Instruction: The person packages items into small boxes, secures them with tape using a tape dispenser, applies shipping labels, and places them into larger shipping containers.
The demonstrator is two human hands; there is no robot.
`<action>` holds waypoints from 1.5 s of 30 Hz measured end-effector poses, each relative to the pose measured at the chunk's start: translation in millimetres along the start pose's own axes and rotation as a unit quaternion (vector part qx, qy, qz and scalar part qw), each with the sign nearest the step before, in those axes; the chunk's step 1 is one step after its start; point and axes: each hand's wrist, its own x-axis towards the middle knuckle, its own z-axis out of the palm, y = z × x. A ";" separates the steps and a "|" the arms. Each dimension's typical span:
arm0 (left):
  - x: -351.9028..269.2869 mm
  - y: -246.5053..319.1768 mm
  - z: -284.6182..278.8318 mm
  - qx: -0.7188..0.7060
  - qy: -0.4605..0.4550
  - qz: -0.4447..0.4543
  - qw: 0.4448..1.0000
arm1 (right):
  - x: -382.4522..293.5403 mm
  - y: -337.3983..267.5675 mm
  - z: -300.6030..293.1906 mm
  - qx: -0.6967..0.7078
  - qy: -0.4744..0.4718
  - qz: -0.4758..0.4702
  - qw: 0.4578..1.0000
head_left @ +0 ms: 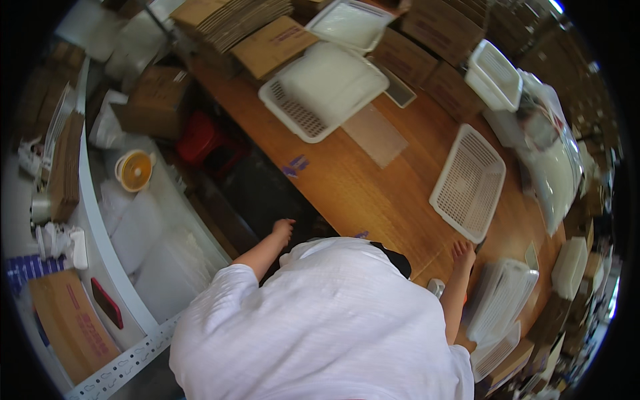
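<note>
My left hand (284,231) hangs beside the near edge of the wooden table (350,200), over the dark floor gap. Its fingers look loosely curled, and nothing shows in them. On the other side, my right hand (463,254) is over the tabletop, fingers a little apart and holding nothing visible. Just beyond it lies a white perforated plastic basket (467,182) with nothing in it. A second white basket (312,131) farther off holds a pile of whitish translucent sheets or bags (327,75). Beside that basket a thin pale sheet (376,136) lies flat.
Stacked white baskets (502,300) and a small white object (436,287) are near my right arm. Cardboard boxes (275,45) line the table's far side. At left are a red plastic stool (202,137), a metal shelf (112,362) and a red-edged phone (106,303).
</note>
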 end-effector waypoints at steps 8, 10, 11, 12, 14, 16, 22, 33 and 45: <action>23.0 204.1 -74.1 -0.243 -0.029 0.130 0.961 | 89.4 -36.8 14.1 -0.349 0.179 -0.195 0.899; 18.3 233.4 -67.1 -0.092 -0.043 0.135 0.986 | 111.9 -45.4 -2.7 -0.421 0.130 -0.202 0.875; -12.8 246.1 -44.8 0.015 -0.042 0.111 0.993 | 108.7 -45.0 -8.2 -0.478 0.190 -0.216 0.830; 61.6 230.8 -93.4 0.123 -0.007 0.217 0.968 | 96.1 -61.2 36.7 -0.474 0.211 -0.238 0.821; 105.1 218.6 -103.6 0.562 0.084 0.258 0.781 | 47.9 -89.3 61.1 -0.478 0.079 -0.173 0.858; 81.1 181.1 -61.6 0.615 0.019 0.357 0.703 | 10.8 -84.4 68.5 -0.214 0.033 -0.089 0.972; -18.9 96.4 90.8 0.588 -0.308 0.193 0.722 | -106.3 -104.5 47.2 -0.024 -0.099 -0.199 0.975; -362.7 65.1 377.2 0.204 -0.494 0.302 0.789 | -222.8 -147.5 -136.0 0.096 -0.095 -0.323 0.937; -463.5 -156.2 575.5 0.505 -0.654 0.229 0.515 | -175.8 -96.1 -362.8 0.388 0.213 -0.309 0.842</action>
